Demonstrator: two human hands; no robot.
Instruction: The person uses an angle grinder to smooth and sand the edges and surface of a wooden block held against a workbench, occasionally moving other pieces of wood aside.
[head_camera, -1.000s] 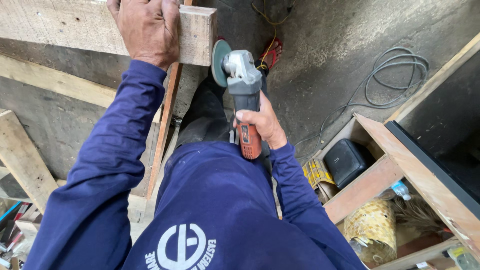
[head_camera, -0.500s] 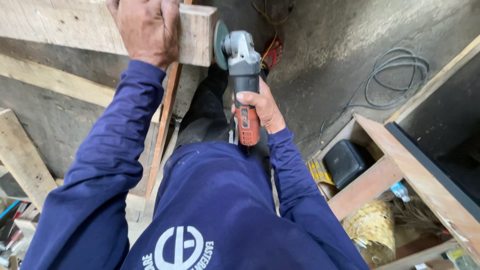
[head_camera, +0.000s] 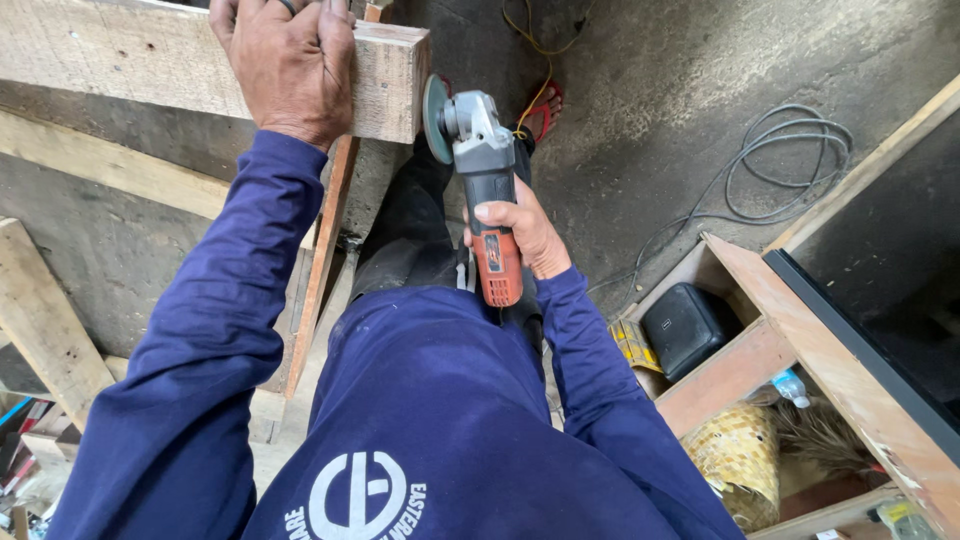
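My left hand (head_camera: 285, 65) presses down on the near end of a thick rough wooden plank (head_camera: 120, 60) that runs off to the left. My right hand (head_camera: 528, 235) grips the orange handle of an angle grinder (head_camera: 482, 170) with a grey head. Its round disc (head_camera: 434, 118) stands on edge right beside the plank's cut end, touching it or very close. My dark blue sleeves and shirt fill the lower middle of the view.
A grey cable (head_camera: 770, 165) lies coiled on the concrete floor at right, and a yellow cord (head_camera: 530, 40) runs near a red sandal (head_camera: 540, 110). A wooden shelf frame (head_camera: 770, 330) at right holds a black speaker (head_camera: 685, 328) and a woven basket (head_camera: 740, 455). More planks (head_camera: 45, 310) lie at left.
The grinder rose along the plank's end half a second ago and has now come back down a little. My left hand has kept its place on the plank.
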